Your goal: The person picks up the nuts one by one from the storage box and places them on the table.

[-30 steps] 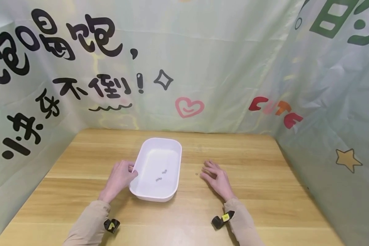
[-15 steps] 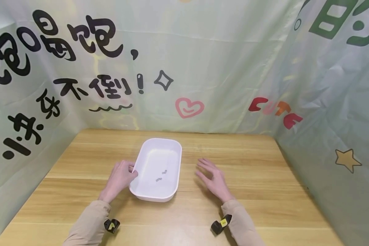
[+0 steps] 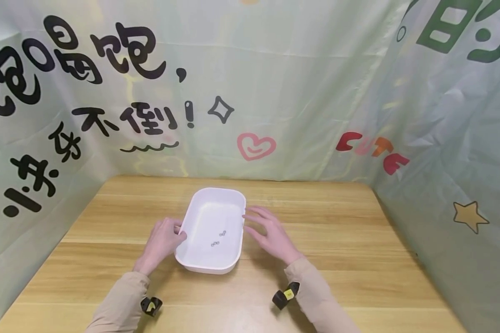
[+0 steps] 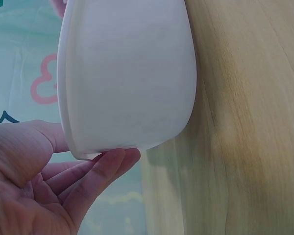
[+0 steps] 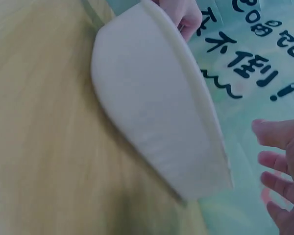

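The right hand (image 3: 271, 233) has moved left, from out on the table (image 3: 337, 231) to just beside the white tub (image 3: 204, 261), fingers spread and holding nothing. The left hand (image 3: 162, 240) stays gripping the tub's left rim. One tub sits mid-table, with two small dark clips (image 3: 218, 238) inside.

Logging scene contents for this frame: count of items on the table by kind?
White tray: 1
Small dark clips inside the tray: 2, as far as the head view shows
Hands: 2, left hand holding the tray's left rim, right hand open beside its right rim
Total: 5
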Demonstrator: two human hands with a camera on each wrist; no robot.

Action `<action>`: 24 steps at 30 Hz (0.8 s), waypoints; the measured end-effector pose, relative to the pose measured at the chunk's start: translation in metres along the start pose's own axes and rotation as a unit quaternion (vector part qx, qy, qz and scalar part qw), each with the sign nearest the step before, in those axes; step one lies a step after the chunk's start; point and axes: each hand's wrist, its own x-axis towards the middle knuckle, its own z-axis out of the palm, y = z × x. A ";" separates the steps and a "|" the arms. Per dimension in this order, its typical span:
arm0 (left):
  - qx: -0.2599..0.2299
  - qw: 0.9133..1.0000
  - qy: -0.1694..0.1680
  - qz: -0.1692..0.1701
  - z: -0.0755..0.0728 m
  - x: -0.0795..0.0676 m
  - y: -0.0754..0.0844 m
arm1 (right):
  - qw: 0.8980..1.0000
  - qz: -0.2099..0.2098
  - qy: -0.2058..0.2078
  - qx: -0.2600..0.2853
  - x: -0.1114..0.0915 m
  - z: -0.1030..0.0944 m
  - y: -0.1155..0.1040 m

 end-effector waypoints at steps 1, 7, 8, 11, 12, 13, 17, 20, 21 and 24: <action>0.000 1.000 0.000 -0.001 0.000 0.000 0.000 | 1.000 0.000 -0.009 -0.002 0.004 0.001 -0.003; 0.002 1.000 0.001 -0.002 0.001 0.000 0.000 | 0.996 -0.011 -0.084 -0.035 0.024 0.011 -0.023; 0.002 1.000 0.001 -0.002 0.000 0.000 0.000 | 0.994 -0.017 -0.098 -0.046 0.026 0.013 -0.025; 0.001 1.000 0.000 -0.001 0.000 -0.001 0.000 | 0.987 -0.033 -0.140 -0.078 0.033 0.020 -0.034; 0.001 1.000 0.001 -0.001 0.000 -0.001 0.000 | 0.984 -0.036 -0.153 -0.086 0.036 0.022 -0.036; 0.001 1.000 0.002 0.000 0.000 -0.001 0.000 | 0.981 -0.037 -0.167 -0.094 0.038 0.024 -0.039; 0.002 1.000 0.001 0.000 -0.001 -0.002 0.000 | 0.967 -0.034 -0.216 -0.134 0.046 0.034 -0.044; 0.003 1.000 -0.001 0.001 -0.001 -0.002 0.000 | 0.956 -0.032 -0.236 -0.169 0.050 0.043 -0.044; 0.005 1.000 -0.001 0.001 -0.001 -0.002 0.000 | 0.954 -0.031 -0.240 -0.177 0.051 0.045 -0.044; 0.006 1.000 0.000 0.000 -0.001 -0.001 0.001 | 0.949 -0.018 -0.250 -0.190 0.054 0.051 -0.043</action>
